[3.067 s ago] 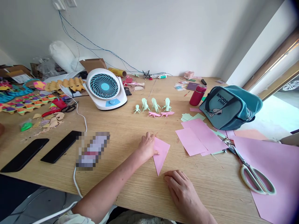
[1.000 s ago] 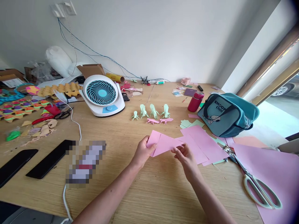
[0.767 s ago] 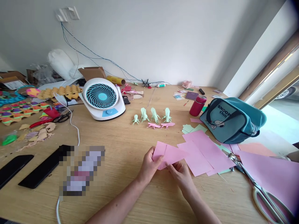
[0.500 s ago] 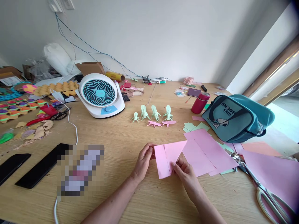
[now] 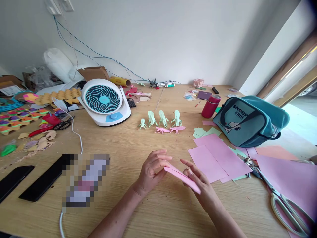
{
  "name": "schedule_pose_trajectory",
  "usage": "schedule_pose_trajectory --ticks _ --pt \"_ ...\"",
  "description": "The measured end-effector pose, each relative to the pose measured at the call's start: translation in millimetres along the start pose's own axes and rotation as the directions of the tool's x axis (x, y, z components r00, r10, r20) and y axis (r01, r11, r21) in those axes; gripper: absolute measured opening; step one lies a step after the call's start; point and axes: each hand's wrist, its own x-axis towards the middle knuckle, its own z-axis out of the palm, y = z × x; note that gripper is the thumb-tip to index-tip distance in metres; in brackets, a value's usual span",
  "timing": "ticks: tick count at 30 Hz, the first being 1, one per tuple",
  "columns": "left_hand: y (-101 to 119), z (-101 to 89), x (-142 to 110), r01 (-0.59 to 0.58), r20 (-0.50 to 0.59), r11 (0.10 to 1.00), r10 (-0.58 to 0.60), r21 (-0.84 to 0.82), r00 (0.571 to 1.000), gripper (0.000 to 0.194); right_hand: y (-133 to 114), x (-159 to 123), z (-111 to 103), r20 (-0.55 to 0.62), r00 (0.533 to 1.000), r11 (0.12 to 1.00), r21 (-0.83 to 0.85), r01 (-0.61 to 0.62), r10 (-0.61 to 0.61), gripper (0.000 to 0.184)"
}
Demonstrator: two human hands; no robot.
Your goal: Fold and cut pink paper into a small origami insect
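A folded sheet of pink paper [image 5: 182, 178] is held above the table, tilted so that mostly its edge faces me. My left hand [image 5: 154, 169] pinches its upper left end, with the other fingers stretched above. My right hand [image 5: 199, 183] grips its lower right part between thumb and fingers. Beyond the hands stand several pale green origami insects [image 5: 162, 119]. In front of them lie two pink origami insects [image 5: 177, 129]. Right of my right hand, pink paper sheets [image 5: 211, 155] overlap on the tabletop.
Large scissors [image 5: 279, 195] lie at right on pink paper. Behind are a teal bag [image 5: 252, 122] and a red flask [image 5: 211, 106]. A white and blue fan [image 5: 105, 102] stands at left, and a black phone-like slab [image 5: 47, 178] lies nearer. Scraps and egg trays [image 5: 59, 96] fill the far left.
The folded pink paper has turned from showing its broad face to nearly edge-on. Both hands have rotated with it, and the left fingers have lifted. The view has shifted slightly.
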Motion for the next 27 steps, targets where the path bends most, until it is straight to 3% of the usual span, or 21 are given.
schedule_pose_trajectory --ticks 5,11,16,21,27 --pt "25 -0.5 13 0.184 -0.02 0.982 -0.185 -0.04 0.983 0.018 -2 -2 -8 -0.052 0.987 0.988 0.017 0.154 -0.153 0.032" --pt "26 12.1 27 0.385 0.068 0.894 -0.38 -0.229 0.922 0.019 -8 0 -11 -0.049 0.964 0.965 0.009 0.264 -0.263 0.056" --pt "12 29.5 28 0.452 0.225 0.824 -0.396 -0.34 0.89 0.013 1 7 -13 -0.29 0.948 0.989 -0.103 0.11 -0.135 0.034" --pt "3 45.4 22 0.48 0.256 0.804 -0.411 -0.35 0.875 0.018 9 13 -9 -0.245 0.966 0.996 -0.058 0.066 -0.079 0.034" --pt "-6 49.8 19 0.484 0.239 0.811 -0.424 -0.329 0.873 0.018 5 15 -6 -0.245 0.966 0.996 -0.061 0.062 -0.075 0.036"
